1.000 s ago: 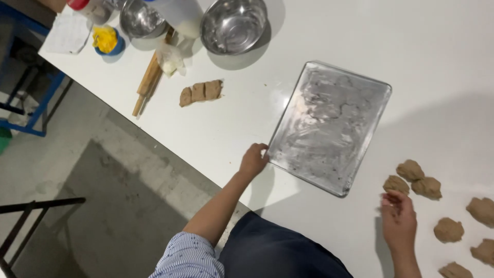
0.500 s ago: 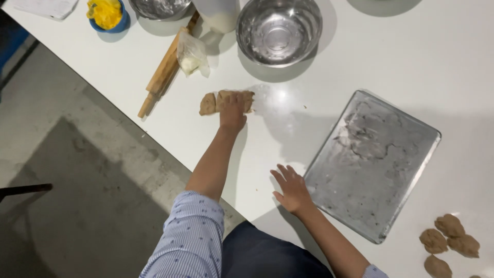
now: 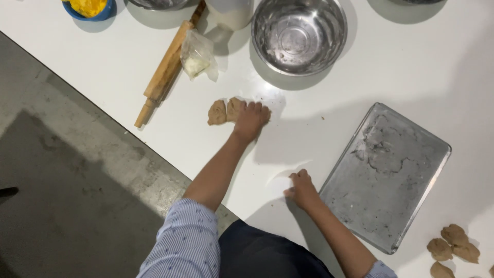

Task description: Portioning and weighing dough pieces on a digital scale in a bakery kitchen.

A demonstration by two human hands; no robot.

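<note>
2 flat brown dough pieces (image 3: 225, 110) lie on the white bench (image 3: 128, 67) (near its front edge); the left hand (image 3: 250, 119) presses flat on the right piece. The right hand (image 3: 301, 189), fingers curled together, rests beside the rectangular metal baking tray (image 3: 385, 177).

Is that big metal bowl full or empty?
Nearly empty: the bowl shows its bare shiny bottom, with only a few small crumbs stuck inside.

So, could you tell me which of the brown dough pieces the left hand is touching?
The left hand rests on the dough pair near the rolling pin. The other dough lumps lie untouched beyond the metal tray.
</note>
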